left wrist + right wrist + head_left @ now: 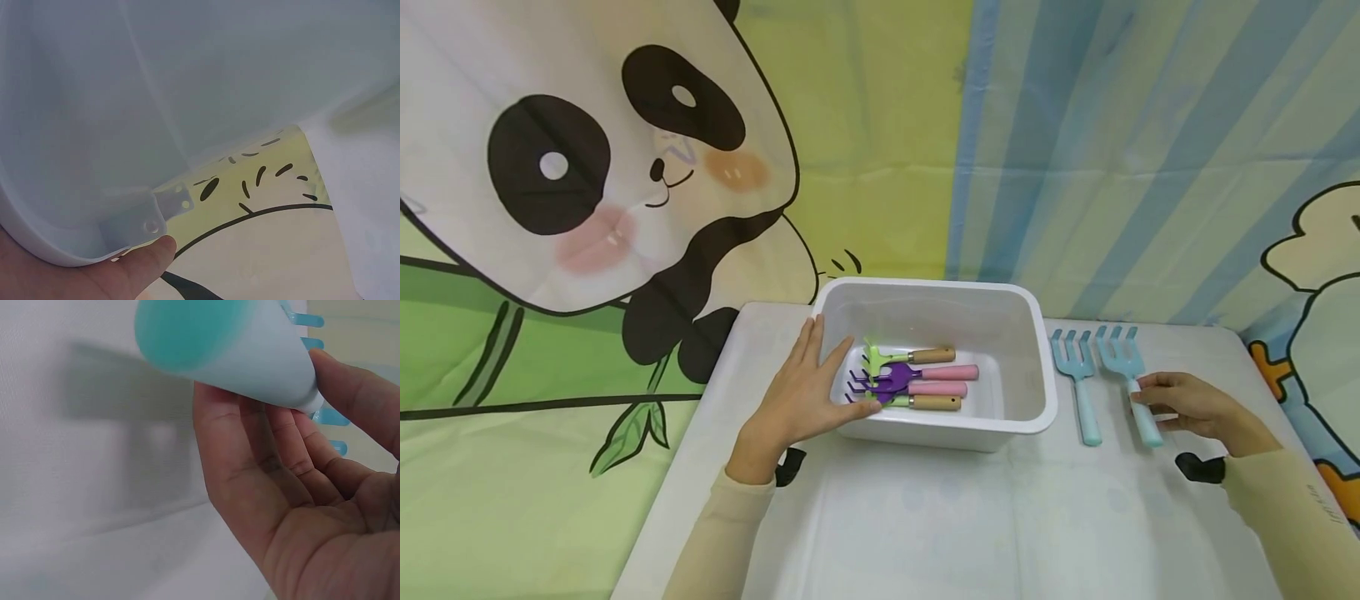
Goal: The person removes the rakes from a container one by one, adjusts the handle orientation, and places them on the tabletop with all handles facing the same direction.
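A white plastic bin (925, 433) stands on the table, with several small garden tools in it. Among them are green-headed rakes with wooden handles (932, 355) and purple-headed tools with pink handles (950, 372). My left hand (805, 383) rests on the bin's left rim, fingers spread and straight. In the left wrist view, one finger (153, 256) lies against the bin's side. My right hand (1195, 404) pinches the handle of a light blue hand rake (1142, 408) between thumb and fingers; the right wrist view shows its handle end (194, 331) tilted over the table.
A second light blue hand rake (1084, 400) lies between the bin and the held one, tines pointing away. The white-covered table (925, 525) ends at the back against a printed cloth (880, 167) with a panda and stripes.
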Action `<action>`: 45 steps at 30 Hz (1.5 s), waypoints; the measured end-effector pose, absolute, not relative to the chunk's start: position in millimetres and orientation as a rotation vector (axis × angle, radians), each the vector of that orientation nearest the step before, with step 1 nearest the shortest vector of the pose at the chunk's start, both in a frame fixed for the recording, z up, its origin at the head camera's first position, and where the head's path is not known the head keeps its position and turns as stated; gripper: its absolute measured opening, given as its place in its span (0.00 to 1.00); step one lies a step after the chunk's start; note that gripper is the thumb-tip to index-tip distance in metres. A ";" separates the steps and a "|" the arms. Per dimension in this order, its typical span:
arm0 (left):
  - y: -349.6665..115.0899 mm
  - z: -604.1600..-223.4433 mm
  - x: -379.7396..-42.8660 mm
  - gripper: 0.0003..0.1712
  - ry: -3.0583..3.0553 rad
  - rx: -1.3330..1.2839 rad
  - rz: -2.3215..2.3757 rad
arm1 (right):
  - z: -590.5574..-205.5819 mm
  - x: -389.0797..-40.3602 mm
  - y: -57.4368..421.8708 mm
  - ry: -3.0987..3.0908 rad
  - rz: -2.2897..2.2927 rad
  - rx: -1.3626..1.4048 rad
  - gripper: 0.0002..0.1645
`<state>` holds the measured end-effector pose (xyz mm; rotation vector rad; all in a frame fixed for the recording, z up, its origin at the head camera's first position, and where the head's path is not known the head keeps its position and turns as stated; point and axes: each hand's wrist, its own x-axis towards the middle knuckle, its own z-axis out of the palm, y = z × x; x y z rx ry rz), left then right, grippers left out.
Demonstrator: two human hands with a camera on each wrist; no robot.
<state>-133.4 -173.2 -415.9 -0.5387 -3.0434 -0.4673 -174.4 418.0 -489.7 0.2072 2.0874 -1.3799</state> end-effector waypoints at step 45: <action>-172.9 -414.7 -133.2 0.67 -3.049 -0.546 -0.486 | -497.3 -187.2 406.4 2.288 -1.093 0.170 0.33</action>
